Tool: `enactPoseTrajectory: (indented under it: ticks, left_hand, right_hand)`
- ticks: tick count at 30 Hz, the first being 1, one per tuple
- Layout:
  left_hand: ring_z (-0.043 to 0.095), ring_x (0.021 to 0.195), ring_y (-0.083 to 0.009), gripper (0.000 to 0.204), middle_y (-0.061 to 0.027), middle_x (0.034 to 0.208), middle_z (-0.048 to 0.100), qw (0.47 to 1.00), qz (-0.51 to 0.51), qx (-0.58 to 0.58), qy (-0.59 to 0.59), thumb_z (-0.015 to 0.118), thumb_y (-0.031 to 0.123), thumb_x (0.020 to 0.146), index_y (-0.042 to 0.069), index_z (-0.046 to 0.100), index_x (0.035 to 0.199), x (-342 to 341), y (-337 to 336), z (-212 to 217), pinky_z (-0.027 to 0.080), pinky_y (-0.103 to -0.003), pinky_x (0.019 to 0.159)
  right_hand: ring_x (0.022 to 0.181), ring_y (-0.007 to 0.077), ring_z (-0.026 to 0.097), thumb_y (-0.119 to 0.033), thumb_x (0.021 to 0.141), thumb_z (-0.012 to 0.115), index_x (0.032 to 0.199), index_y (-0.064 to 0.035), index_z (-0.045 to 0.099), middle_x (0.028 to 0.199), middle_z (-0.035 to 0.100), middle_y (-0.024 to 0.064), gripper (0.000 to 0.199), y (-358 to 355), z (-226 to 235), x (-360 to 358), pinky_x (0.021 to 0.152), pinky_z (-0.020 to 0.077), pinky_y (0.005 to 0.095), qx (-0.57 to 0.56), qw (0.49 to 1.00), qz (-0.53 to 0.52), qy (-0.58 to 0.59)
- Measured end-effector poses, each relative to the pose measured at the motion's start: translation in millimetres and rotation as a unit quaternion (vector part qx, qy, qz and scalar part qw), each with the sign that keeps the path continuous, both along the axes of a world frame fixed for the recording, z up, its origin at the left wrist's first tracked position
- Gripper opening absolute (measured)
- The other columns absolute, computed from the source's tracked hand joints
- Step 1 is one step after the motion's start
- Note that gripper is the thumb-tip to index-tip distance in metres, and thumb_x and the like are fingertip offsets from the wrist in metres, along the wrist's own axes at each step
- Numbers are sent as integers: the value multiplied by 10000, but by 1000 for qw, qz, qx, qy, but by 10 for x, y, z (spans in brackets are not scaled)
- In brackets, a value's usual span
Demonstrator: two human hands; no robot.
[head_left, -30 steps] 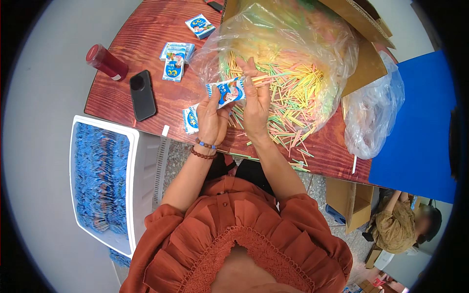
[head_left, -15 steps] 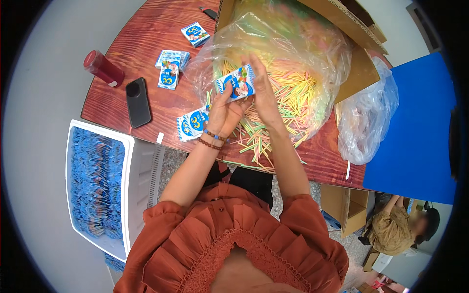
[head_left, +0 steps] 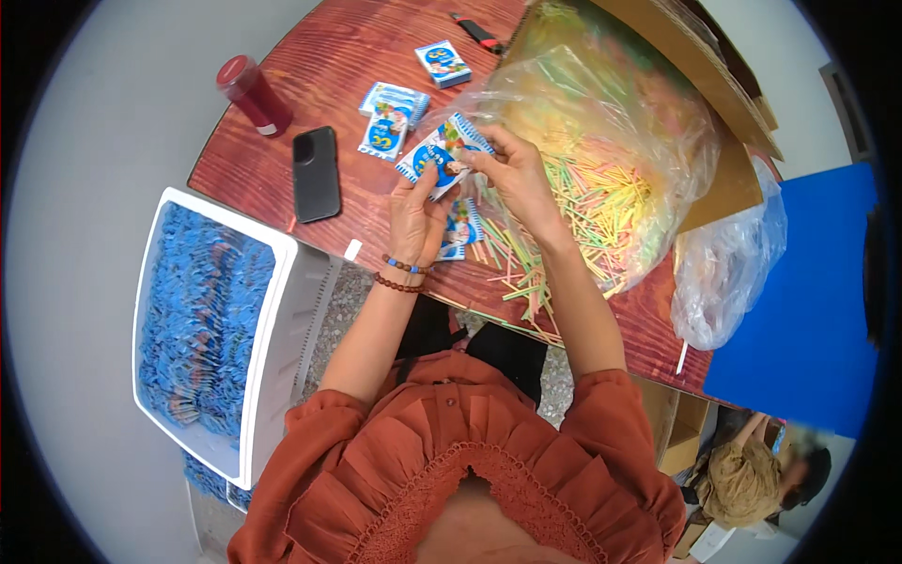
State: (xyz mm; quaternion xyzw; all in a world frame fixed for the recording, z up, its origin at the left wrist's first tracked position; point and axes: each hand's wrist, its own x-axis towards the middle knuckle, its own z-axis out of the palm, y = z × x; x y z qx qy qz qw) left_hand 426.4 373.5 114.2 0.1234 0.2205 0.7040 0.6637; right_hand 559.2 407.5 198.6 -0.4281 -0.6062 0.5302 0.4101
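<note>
A small blue-and-white printed packet (head_left: 428, 162) is held tilted over the table between my two hands. My left hand (head_left: 414, 224), with two beaded bracelets at the wrist, grips its lower part, thumb on top. At its right end, the thumb and fingers of my right hand (head_left: 524, 185) pinch the edge. Partly hidden behind my left hand lie more such packets (head_left: 467, 222) on the table. Two overlapping packets (head_left: 387, 129) rest just beyond, and a small stack (head_left: 443, 64) sits farther back. Thin pastel candy-like sticks (head_left: 601, 202) spill toward my right forearm.
A clear plastic bag (head_left: 648, 122) lines a cardboard box (head_left: 738, 179) behind the sticks. On the left stand a red-filled jar (head_left: 256, 97), a black phone (head_left: 317, 176) and a white bin (head_left: 266, 352) of blue packets. A cutter (head_left: 477, 34) lies at the back. Another person (head_left: 742, 479) sits lower right.
My hands and the packet have moved left over the table, away from the sticks. My right hand, earlier alongside the packet with fingers extended, now pinches its edge. The view has shifted.
</note>
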Motion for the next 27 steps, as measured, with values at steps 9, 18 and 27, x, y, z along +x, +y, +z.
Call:
enactPoseTrajectory:
  ticks: [9, 18, 27]
  left_hand:
    - [522, 1102, -190, 463, -136, 1292, 488, 945, 200, -127, 224, 654, 171, 902, 10, 455, 1289, -591, -174, -127, 472, -317, 888]
    - [540, 976, -307, 389, -89, 991, 586, 590, 74, -13, 804, 777, 287, 720, 66, 606, 990, -470, -403, -180, 341, -427, 869]
    - [532, 912, -266, 176, -67, 850, 603, 552, 149, 65, 818, 739, 185, 756, 72, 620, 819, -494, -319, -275, 315, -461, 821]
  right_hand:
    - [929, 347, 654, -160, 825, 632, 1120, -65, 630, 1005, 674, 186, 310, 837, -495, -1023, 780, 498, 444, 202, 928, -30, -312]
    - [869, 384, 622, -95, 861, 547, 1126, -67, 562, 974, 625, 183, 267, 973, -714, -973, 732, 501, 474, 370, 849, -83, -368]
    - [807, 285, 626, -225, 821, 659, 1016, -49, 636, 893, 651, 135, 264, 66, -670, 24, 679, 477, 385, 151, 939, -2, -309]
